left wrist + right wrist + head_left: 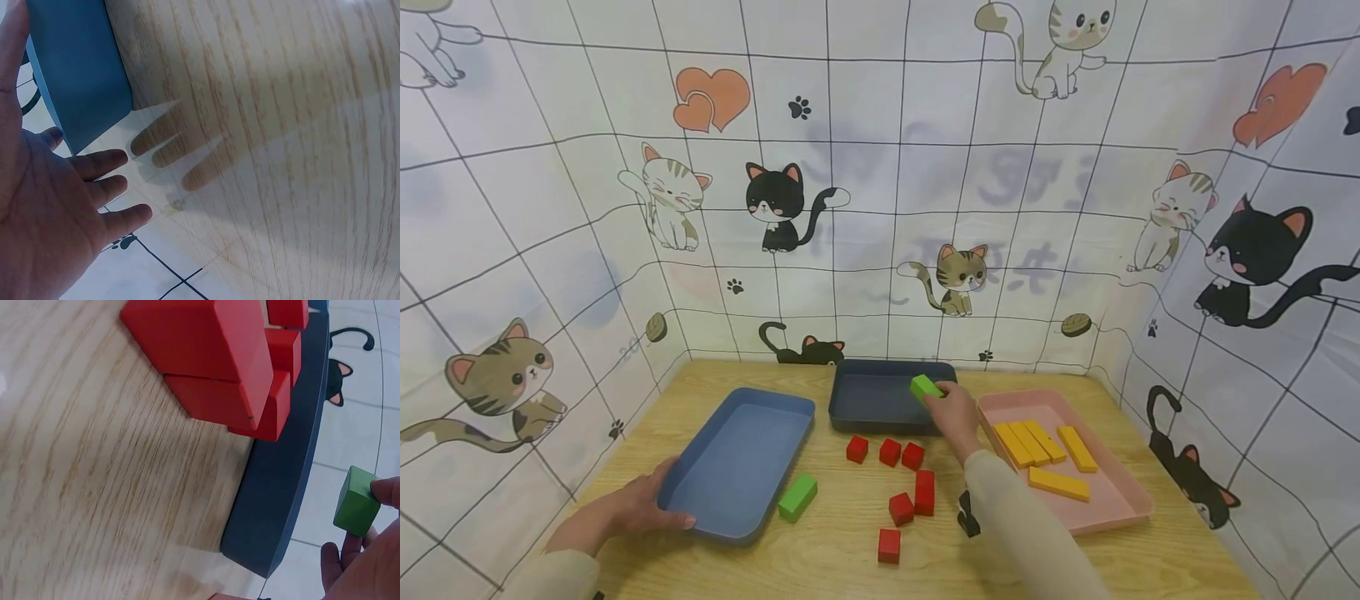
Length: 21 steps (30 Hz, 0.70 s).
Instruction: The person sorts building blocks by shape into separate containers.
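My right hand (953, 419) pinches a green block (927, 388) above the dark tray (842, 408) at the back. In the right wrist view the fingers (386, 491) grip that green block (356, 501) by its end. My left hand (636, 504) rests against the near left corner of the blue tray (737, 467), thumb on the near side and a finger along the left side. In the left wrist view its other fingers (103, 164) stretch out loosely beside the tray. Another green block (798, 498) lies on the table right of the blue tray.
Several red blocks (890, 452) lie on the wooden table (835, 558) in front of the dark tray. A pink tray (1112, 517) on the right holds several yellow blocks (1058, 483). A cat-patterned cloth (865, 183) hangs behind and at both sides.
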### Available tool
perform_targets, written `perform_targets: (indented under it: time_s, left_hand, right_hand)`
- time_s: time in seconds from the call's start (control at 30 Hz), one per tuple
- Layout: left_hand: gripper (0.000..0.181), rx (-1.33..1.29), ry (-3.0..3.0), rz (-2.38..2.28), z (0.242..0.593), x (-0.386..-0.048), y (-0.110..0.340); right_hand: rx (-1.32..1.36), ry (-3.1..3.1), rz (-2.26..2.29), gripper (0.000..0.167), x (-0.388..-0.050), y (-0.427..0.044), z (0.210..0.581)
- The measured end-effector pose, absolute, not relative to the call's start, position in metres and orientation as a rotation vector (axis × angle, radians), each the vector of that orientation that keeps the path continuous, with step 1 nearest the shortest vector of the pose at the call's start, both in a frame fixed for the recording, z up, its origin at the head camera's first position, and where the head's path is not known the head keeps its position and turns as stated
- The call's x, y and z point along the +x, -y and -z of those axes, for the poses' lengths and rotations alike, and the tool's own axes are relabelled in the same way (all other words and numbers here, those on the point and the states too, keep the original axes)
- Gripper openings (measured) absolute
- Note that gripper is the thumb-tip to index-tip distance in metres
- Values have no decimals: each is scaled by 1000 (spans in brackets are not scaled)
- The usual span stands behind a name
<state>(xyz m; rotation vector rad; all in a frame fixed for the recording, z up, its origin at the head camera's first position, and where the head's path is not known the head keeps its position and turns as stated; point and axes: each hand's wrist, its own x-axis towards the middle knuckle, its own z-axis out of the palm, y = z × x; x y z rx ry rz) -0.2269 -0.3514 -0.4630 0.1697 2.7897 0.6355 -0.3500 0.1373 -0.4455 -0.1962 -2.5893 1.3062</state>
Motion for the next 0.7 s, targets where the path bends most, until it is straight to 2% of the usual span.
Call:
perform_targets:
  time_s: [0.7]
  left_hand:
    - [113, 167, -2821, -631, 463, -225, 352]
  right_hand:
    - [-278, 2632, -1142, 40, -360, -130, 463]
